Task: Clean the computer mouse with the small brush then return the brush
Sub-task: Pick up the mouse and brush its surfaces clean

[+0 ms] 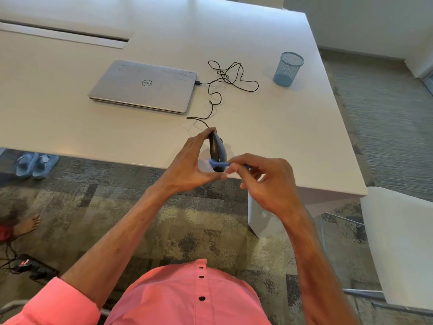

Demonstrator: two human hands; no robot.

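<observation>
Head view: left hand point(187, 165) grips computer mouse point(218, 151) on edge, lifted off tabletop point(293, 127). Right hand point(264, 181) pinches small brush point(219, 163), tip on mouse. Cleaning underway, I judge; brush return, prob. to mesh cup point(287, 69), still left.

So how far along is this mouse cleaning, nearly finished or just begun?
Midway, it seems. Done: the left hand has the mouse lifted off the table, and the right hand has the small blue brush. In hand: the brush lies against the mouse. Left: finishing, then returning the brush, perhaps to the blue mesh cup.
</observation>
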